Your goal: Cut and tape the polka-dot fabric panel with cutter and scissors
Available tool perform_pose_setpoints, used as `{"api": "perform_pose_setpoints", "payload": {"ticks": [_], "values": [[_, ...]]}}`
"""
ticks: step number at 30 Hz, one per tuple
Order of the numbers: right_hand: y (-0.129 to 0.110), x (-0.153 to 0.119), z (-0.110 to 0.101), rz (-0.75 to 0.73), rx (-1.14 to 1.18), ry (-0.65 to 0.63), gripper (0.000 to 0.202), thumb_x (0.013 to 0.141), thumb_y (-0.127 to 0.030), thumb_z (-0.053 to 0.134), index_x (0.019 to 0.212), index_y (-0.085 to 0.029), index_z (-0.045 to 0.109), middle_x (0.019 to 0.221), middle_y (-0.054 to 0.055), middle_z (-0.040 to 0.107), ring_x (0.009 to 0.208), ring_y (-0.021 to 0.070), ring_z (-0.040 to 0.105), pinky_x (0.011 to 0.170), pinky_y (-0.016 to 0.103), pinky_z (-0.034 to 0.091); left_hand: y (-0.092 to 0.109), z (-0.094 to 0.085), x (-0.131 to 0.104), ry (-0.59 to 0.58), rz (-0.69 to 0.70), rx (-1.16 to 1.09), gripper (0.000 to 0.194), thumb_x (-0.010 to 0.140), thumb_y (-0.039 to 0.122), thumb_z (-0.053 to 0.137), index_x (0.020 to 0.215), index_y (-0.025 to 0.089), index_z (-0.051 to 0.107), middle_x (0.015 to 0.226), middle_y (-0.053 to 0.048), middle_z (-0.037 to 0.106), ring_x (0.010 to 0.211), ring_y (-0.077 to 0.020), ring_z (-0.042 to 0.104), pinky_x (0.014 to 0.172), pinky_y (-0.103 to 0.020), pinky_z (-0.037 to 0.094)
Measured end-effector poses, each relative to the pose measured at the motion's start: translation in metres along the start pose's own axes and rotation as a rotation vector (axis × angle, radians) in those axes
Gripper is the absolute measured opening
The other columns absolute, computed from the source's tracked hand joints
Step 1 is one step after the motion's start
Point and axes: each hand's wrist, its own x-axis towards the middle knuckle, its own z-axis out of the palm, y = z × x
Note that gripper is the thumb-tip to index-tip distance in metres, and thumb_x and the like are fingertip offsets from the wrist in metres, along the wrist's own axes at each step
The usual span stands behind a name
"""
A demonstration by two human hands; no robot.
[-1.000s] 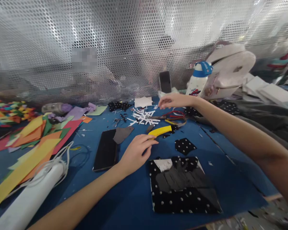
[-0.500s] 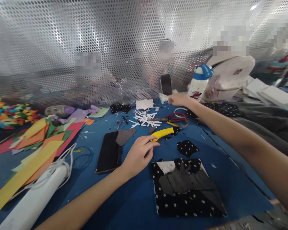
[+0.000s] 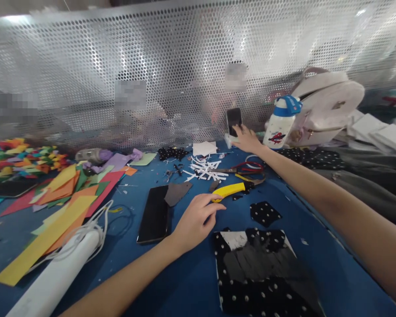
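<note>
Your right grip (image 3: 247, 141) has moved from beside the stand a half-second ago to the upright phone (image 3: 233, 116) at the back of the desk (image 3: 171, 284), fingers spread against its lower front. Touch lightly and squarely, lest it tip; keep your forearm above the red-handled scissors (image 3: 232, 169). Your left grip (image 3: 194, 222) rests loosely parted beside the yellow-handled tool (image 3: 229, 190), pinching nothing visible. Counted: one upright phone, one flat phone (image 3: 153, 215), one pair of scissors, one yellow-handled tool, one bottle (image 3: 278, 128), one dotted square (image 3: 247, 266); the white strips (image 3: 206, 169) overlap beyond counting.
</note>
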Motion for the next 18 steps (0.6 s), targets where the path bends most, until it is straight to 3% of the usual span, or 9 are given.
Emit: {"api": "perform_pose_setpoints", "payload": {"ticks": [6,12,18], "values": [[0.004,0.001,0.004,0.019,0.017,0.087,0.073,0.093,-0.044,0.042,0.154,-0.011,0.018,0.162,0.018,0.02,0.149,0.0372,0.016,0.113,0.059,0.028,-0.001,0.0,0.0,-0.015,-0.009,-0.02,0.033,0.096,0.007,0.044,0.113,0.025,0.066,0.129,-0.007,0.06,0.125,-0.0238,0.052,0.103,-0.045,0.045],[0.01,-0.001,0.005,0.054,0.04,0.125,0.07,0.093,-0.036,0.041,0.151,-0.003,0.019,0.154,0.025,0.032,0.148,0.0349,0.021,0.114,0.054,0.03,-0.001,-0.002,0.001,-0.029,-0.001,-0.038,0.033,0.095,0.006,0.044,0.113,0.024,0.065,0.129,-0.007,0.06,0.123,-0.0237,0.052,0.102,-0.045,0.045],[0.01,-0.006,0.013,0.07,0.048,0.114,0.07,0.091,-0.032,0.042,0.15,-0.003,0.02,0.152,0.025,0.034,0.149,0.0348,0.021,0.115,0.054,0.029,0.0,-0.002,0.002,-0.033,0.006,-0.047,0.033,0.095,0.006,0.044,0.113,0.023,0.065,0.128,-0.007,0.06,0.121,-0.0237,0.053,0.101,-0.045,0.046]]}}
